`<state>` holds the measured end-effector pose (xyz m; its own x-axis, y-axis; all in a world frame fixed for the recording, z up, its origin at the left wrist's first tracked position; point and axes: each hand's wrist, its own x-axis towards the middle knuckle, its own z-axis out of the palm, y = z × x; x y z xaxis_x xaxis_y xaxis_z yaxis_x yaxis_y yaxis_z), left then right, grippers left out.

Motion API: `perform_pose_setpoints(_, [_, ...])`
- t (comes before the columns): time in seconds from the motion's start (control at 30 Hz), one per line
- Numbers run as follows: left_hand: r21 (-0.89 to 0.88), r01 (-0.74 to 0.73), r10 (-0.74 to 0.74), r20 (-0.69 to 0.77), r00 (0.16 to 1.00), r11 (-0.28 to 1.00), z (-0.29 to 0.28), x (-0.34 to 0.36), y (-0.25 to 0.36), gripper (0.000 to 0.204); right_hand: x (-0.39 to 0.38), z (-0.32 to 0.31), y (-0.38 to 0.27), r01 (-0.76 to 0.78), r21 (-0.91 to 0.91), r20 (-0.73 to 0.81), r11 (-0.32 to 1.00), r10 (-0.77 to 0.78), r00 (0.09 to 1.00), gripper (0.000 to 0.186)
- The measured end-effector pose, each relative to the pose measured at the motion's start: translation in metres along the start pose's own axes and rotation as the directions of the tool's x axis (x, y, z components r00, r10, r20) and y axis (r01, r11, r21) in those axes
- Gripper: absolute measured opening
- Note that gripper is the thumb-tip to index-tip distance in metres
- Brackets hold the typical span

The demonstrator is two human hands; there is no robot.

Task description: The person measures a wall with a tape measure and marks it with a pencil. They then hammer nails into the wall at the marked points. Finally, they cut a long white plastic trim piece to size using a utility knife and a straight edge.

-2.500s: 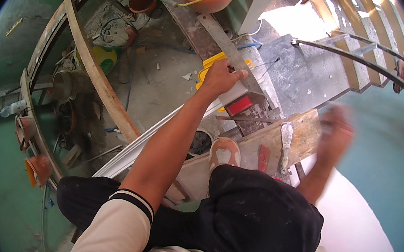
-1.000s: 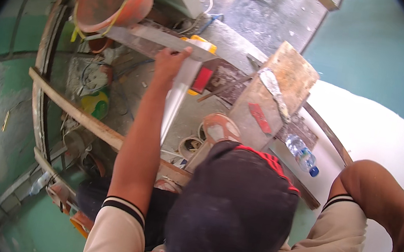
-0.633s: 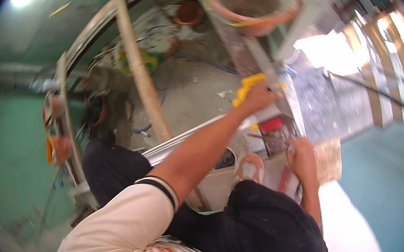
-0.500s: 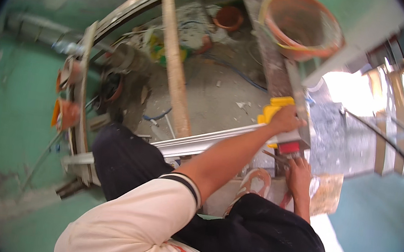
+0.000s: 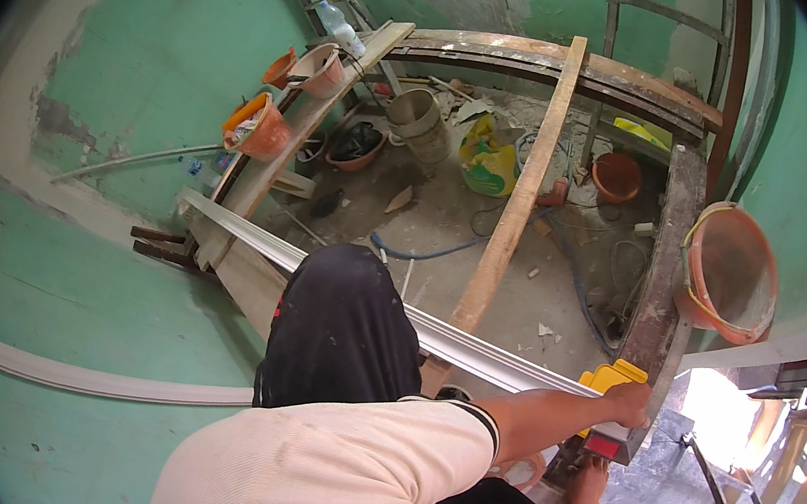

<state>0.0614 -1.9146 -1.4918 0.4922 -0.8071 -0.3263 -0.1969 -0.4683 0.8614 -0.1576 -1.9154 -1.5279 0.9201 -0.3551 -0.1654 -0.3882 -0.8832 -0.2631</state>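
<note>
A long white moulding strip (image 5: 472, 349) runs across in front of me, its right end reaching a yellow slotted plastic block (image 5: 622, 374) that looks like a mitre box. My left hand (image 5: 629, 405) is closed over the block and the strip's end, on a corner of the plank frame. Just below it is a red-faced block end (image 5: 604, 446). My right hand (image 5: 586, 486) is low beneath that, its fingers curled and partly hidden. What it grips cannot be made out. My dark-trousered knee (image 5: 340, 315) overlaps the strip's middle.
Planks (image 5: 670, 255) frame an opening over a littered floor, and a loose board (image 5: 522, 186) spans it. An orange bucket (image 5: 733, 272) is at the right; small orange pots (image 5: 262, 129) and a bottle (image 5: 338, 27) line the left plank. Another white strip (image 5: 96, 378) lies at lower left.
My view has swung, so the scene sits lower and further right. My left hand stays on the yellow block. The thin tool seen by my right hand no longer shows.
</note>
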Motion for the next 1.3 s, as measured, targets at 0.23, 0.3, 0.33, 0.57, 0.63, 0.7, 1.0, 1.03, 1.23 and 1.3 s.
perform_pose_setpoints(0.23, [-0.041, -0.092, 0.093, 0.010, 0.996, 0.995, -0.006, 0.042, -0.010, 0.044, 0.033, -0.012, 0.025, 0.133, 0.068, -0.032, 0.989, -0.131, 0.991, 0.038])
perform_pose_setpoints(0.3, [0.010, -0.072, 0.072, 0.012, 0.997, 0.997, -0.004, 0.050, -0.013, 0.047, 0.040, -0.026, 0.021, 0.242, 0.145, -0.157, 0.959, -0.219, 0.963, 0.028])
perform_pose_setpoints(0.33, [0.019, -0.076, 0.075, 0.029, 0.997, 0.997, -0.002, 0.054, -0.012, 0.048, 0.040, -0.034, 0.014, 0.229, 0.168, -0.179, 0.959, -0.199, 0.964, 0.026])
perform_pose_setpoints(0.57, [-0.034, -0.231, 0.233, 0.153, 0.960, 0.972, 0.035, 0.111, 0.003, 0.045, 0.034, -0.069, 0.037, 0.308, 0.075, -0.103, 0.948, -0.300, 0.948, 0.024])
perform_pose_setpoints(0.63, [-0.018, -0.177, 0.177, 0.068, 0.982, 0.984, 0.031, 0.126, -0.024, 0.038, 0.043, -0.076, 0.030, 0.430, 0.038, -0.067, 0.902, -0.427, 0.902, 0.022])
perform_pose_setpoints(0.7, [0.027, -0.194, 0.191, 0.085, 0.978, 0.981, 0.042, 0.135, -0.016, 0.040, 0.035, -0.093, 0.037, 0.419, 0.124, -0.055, 0.899, -0.416, 0.908, 0.020])
perform_pose_setpoints(1.0, [0.021, -0.021, 0.018, 0.169, 0.986, 1.000, 0.037, 0.127, 0.026, 0.046, 0.004, -0.140, 0.100, -0.018, 0.495, -0.089, 0.869, 0.072, 0.993, 0.033])
perform_pose_setpoints(1.03, [0.047, -0.041, 0.032, 0.180, 0.983, 0.998, 0.044, 0.135, 0.029, 0.046, -0.001, -0.145, 0.107, -0.071, 0.524, -0.128, 0.849, 0.161, 0.979, 0.034])
perform_pose_setpoints(1.23, [-0.340, -0.150, 0.238, 0.236, 0.942, 0.928, 0.083, 0.166, 0.025, 0.037, 0.000, -0.187, 0.129, -0.076, 0.673, -0.456, 0.736, 0.493, 0.741, 0.043])
perform_pose_setpoints(1.3, [-0.254, -0.182, 0.227, 0.162, 0.960, 0.950, 0.095, 0.145, 0.041, 0.036, -0.026, -0.195, 0.122, -0.170, 0.647, -0.409, 0.743, 0.527, 0.745, 0.045])
